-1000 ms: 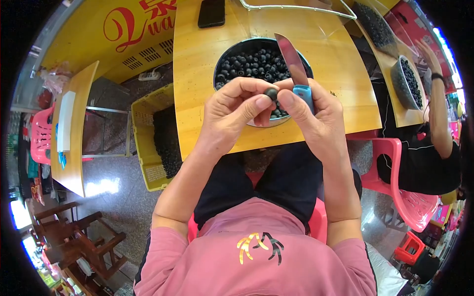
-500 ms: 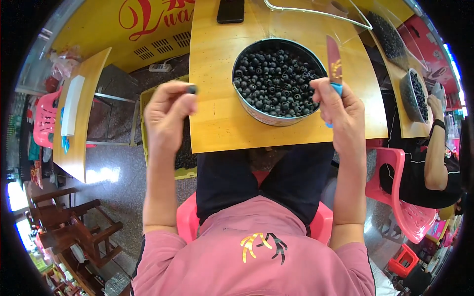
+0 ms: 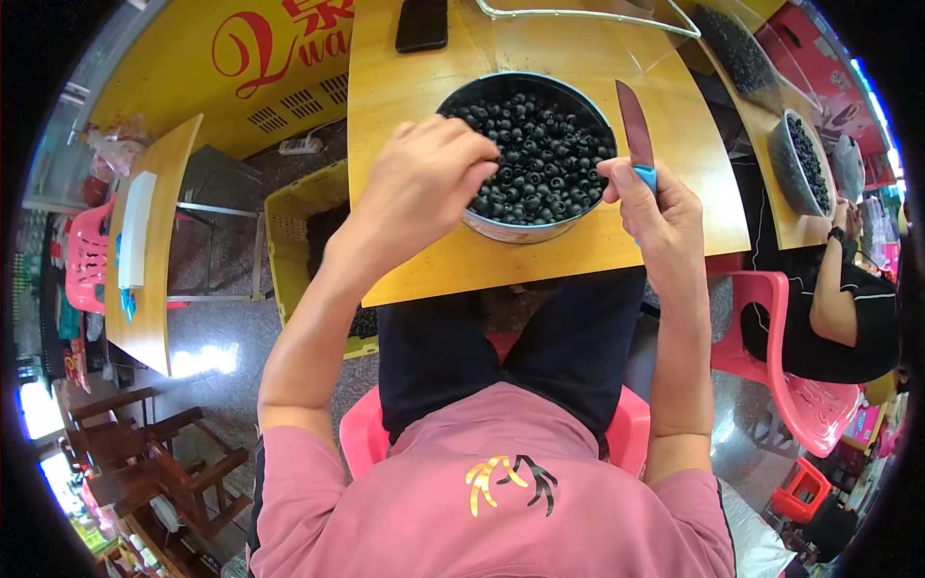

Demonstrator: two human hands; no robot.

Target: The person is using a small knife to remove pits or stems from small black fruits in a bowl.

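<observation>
**Left hand back in the bowl, knife held upright**

Left hand (image 3: 429,183) now over the near-left rim of the round metal bowl (image 3: 525,231), fingers curled down into the pile of small dark round fruits (image 3: 540,164). Can't tell if it's pinching one – fingertips hidden. Half a second ago that hand was out left past the table edge, over the yellow crate (image 3: 294,226), with one dark fruit between the fingertips.

Right hand (image 3: 660,207) closed round the blue handle of the knife (image 3: 634,125), just right of the bowl, about where it was before. Blade long axis runs near vertical in view, tip pointing away from the person, leaning slightly left toward the bowl.

Bowl sits mid-front on the wooden table (image 3: 405,77). Black phone (image 3: 422,24) at the far edge. A second bowl of dark fruits (image 3: 805,164) at right, near another person's arm (image 3: 833,279)
</observation>
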